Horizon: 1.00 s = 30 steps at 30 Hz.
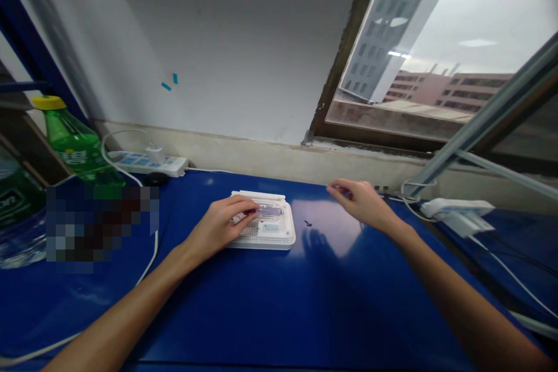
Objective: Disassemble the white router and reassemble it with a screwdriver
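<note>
A flat white plastic tray (285,235) with a grid of small holes and a pale label lies on the blue table. Across its upper part is a clear plastic tube (270,212), whose left end is between the thumb and fingers of my left hand (224,218). My right hand (360,203) is held above the table, to the right of the tray and apart from it. Its thumb and fingertips are curled together in a pinch; anything between them is too small to make out. Small dark bits (308,223) lie on the table between the tray and my right hand.
At the left stand a green bottle with a yellow cap (72,139) and a larger bottle (20,209). A power strip (172,165) with a plugged-in charger lies by the wall. White cables (154,250) run down the left side. Another power strip (457,209) is at the right, below a metal bar.
</note>
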### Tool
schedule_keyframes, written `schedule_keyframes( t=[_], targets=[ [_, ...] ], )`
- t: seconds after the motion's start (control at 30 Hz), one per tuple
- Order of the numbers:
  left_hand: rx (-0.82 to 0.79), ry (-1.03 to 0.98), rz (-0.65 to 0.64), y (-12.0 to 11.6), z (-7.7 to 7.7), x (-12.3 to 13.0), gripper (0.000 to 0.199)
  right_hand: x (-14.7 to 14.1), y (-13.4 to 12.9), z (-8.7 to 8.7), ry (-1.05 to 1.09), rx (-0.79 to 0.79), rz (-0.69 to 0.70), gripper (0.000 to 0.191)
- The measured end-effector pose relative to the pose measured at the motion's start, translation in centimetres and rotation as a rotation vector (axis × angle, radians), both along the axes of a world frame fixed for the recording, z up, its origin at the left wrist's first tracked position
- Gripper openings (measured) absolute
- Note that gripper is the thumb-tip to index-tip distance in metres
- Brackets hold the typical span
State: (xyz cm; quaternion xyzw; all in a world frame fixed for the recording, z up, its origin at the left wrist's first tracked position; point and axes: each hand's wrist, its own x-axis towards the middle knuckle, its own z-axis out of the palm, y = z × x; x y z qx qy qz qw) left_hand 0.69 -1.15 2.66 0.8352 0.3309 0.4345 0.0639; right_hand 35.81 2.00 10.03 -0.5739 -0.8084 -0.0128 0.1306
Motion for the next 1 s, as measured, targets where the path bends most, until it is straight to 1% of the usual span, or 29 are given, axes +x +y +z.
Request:
schedule_keyframes(
  t=[0.03,0.1,0.17,0.2,0.3,0.37,0.43,0.5,0.57,0.63,0.67,0.73,0.8,0.93,1.0],
  targets=[
    [-0.004,-0.009,-0.003,-0.1,0.1,0.1,0.017,-1.4,-0.8,-0.3,0.131,-0.072,0.133,0.033],
    [-0.022,-0.021,-0.012,-0.3,0.1,0.3,0.020,-4.3,-2.1,-1.1,0.338,-0.160,0.324,0.033],
    [-0.036,-0.032,-0.019,-0.4,0.1,0.6,0.025,-6.7,-2.8,-2.0,0.546,-0.230,0.447,0.033],
    [-0.042,-0.043,-0.019,-0.5,0.1,0.7,0.029,-7.7,-3.0,-2.5,0.636,-0.267,0.468,0.032],
    [-0.076,-0.098,-0.031,-0.5,-0.2,1.2,0.041,-9.7,-2.9,-3.9,0.828,-0.398,0.443,0.025],
    [-0.122,-0.135,-0.065,-0.6,-0.4,1.5,0.047,-10.2,-2.8,-4.7,0.960,-0.495,0.428,0.025],
    [-0.173,-0.167,-0.107,-0.7,-0.5,1.8,0.049,-10.4,-2.7,-5.4,1.067,-0.567,0.425,0.027],
    [-0.202,-0.189,-0.127,-0.9,-0.4,2.2,0.050,-10.2,-2.6,-5.9,1.120,-0.593,0.428,0.029],
    [-0.206,-0.187,-0.121,-1.1,0.0,2.7,0.056,-9.8,-2.5,-6.2,1.151,-0.592,0.426,0.029],
    [-0.229,-0.251,-0.123,-1.3,0.5,3.3,0.060,-9.3,-2.3,-6.4,1.188,-0.576,0.428,0.029],
    [-0.260,-0.319,-0.139,-1.3,0.7,3.7,0.058,-9.1,-2.2,-6.4,1.207,-0.565,0.428,0.030],
    [-0.349,-0.480,-0.186,-1.2,1.0,4.3,0.047,-8.7,-2.1,-6.2,1.235,-0.547,0.422,0.030],
    [-0.418,-0.585,-0.228,-0.8,1.1,4.8,0.039,-8.4,-2.2,-6.0,1.253,-0.558,0.418,0.030],
    [-0.485,-0.655,-0.288,0.3,1.4,6.5,0.040,-7.9,-2.4,-5.6,1.250,-0.621,0.424,0.027],
    [-0.485,-0.666,-0.332,1.0,1.9,7.7,0.040,-7.4,-2.2,-5.4,1.214,-0.611,0.418,0.027]
  ],
)
